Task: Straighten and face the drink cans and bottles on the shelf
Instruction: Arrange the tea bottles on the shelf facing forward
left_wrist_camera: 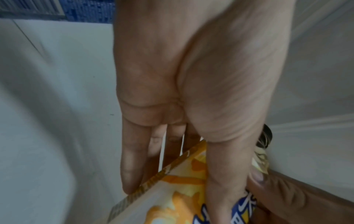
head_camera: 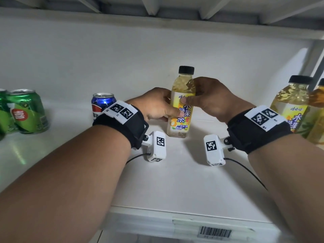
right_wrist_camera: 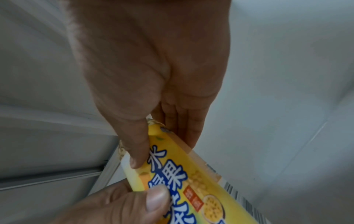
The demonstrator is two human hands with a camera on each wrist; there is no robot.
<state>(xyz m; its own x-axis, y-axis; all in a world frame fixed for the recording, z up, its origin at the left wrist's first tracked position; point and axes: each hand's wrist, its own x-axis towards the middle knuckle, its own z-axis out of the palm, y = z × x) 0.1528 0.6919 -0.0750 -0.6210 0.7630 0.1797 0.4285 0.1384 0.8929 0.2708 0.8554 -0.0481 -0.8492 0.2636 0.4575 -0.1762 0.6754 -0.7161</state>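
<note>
A yellow-labelled tea bottle (head_camera: 181, 104) with a black cap stands upright on the white shelf (head_camera: 175, 181), its label facing me. My left hand (head_camera: 157, 106) grips its left side, thumb across the label front. My right hand (head_camera: 206, 99) grips its upper right side, thumb on the label. In the left wrist view the left hand (left_wrist_camera: 172, 174) has its fingers behind the bottle (left_wrist_camera: 182, 189). In the right wrist view the right hand (right_wrist_camera: 162, 144) pinches the bottle (right_wrist_camera: 182, 174) between thumb and fingers.
A blue cola can (head_camera: 102, 104) stands just left of my left wrist. Two green cans (head_camera: 26, 111) stand at the far left. Two more tea bottles (head_camera: 292, 104) stand at the right edge. The shelf's front lip carries a barcode tag (head_camera: 215, 232).
</note>
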